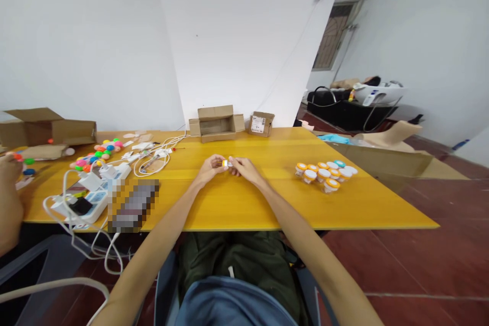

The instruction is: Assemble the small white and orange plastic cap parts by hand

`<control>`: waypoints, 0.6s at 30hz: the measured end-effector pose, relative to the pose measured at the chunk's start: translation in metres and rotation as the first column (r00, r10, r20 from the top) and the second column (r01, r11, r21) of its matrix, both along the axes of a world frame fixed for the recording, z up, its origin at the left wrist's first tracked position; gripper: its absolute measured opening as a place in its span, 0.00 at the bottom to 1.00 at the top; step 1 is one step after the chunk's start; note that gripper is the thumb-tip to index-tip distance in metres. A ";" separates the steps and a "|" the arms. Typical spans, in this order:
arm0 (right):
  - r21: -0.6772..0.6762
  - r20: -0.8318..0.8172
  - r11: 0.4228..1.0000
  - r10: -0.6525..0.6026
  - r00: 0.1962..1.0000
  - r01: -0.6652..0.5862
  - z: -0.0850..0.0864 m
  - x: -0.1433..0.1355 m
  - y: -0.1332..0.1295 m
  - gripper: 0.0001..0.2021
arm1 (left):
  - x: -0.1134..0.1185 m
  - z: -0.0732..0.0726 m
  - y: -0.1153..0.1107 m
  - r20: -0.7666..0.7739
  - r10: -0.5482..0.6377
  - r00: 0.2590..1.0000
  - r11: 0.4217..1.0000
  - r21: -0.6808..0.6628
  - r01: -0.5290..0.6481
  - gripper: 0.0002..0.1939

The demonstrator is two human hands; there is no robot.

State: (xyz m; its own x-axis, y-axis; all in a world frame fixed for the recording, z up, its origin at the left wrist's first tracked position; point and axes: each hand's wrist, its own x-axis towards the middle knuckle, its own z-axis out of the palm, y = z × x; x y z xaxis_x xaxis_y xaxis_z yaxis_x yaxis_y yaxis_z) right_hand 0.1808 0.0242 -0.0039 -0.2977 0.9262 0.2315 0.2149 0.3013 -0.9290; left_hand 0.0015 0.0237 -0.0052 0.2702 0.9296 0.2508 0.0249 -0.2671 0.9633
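Observation:
Over the middle of the table, my left hand (210, 169) and my right hand (243, 169) meet on one small jar (225, 163) with an orange-and-white lid. The jar seems to lie on its side between my fingertips, and the fingers of both hands are closed about it. My fingers cover most of its body. To the right of my right hand stands a group of several similar clear jars (331, 186) with white tops, mostly orange-rimmed and one teal.
An opened cardboard box (217, 137) and a smaller carton (261, 124) stand against the wall. At left are a power strip (100, 196), a blurred phone (133, 206), white cables (168, 150), colourful balls (109, 148) and another person's arm (8, 204). A large carton (378, 165) adjoins the table's right edge.

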 end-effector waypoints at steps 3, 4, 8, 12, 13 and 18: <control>-0.068 -0.096 0.996 0.047 0.994 -0.054 -0.002 -0.002 0.001 0.13 | 0.001 0.000 0.000 -0.009 -0.006 1.000 1.000 0.021 0.006 0.22; -0.091 -0.126 0.994 0.050 0.991 -0.062 -0.003 -0.003 0.001 0.12 | 0.001 0.000 0.000 -0.006 -0.010 1.000 1.000 0.024 0.010 0.22; -0.156 -0.200 0.984 0.052 0.978 -0.085 -0.005 -0.004 0.001 0.13 | 0.001 0.002 -0.002 0.006 -0.042 0.999 0.999 0.016 0.042 0.22; -0.164 -0.221 0.980 0.071 0.973 -0.109 -0.008 -0.003 0.004 0.14 | 0.002 0.001 -0.002 0.016 -0.048 0.999 0.999 0.014 0.048 0.22; -0.165 -0.224 0.980 0.075 0.972 -0.114 -0.008 -0.002 0.004 0.14 | 0.002 0.001 -0.002 0.017 -0.050 0.999 0.999 0.014 0.050 0.22; -0.185 -0.216 0.972 0.102 0.971 -0.143 -0.009 0.002 0.007 0.15 | 0.002 -0.002 -0.001 0.011 -0.070 0.998 0.998 -0.011 0.070 0.21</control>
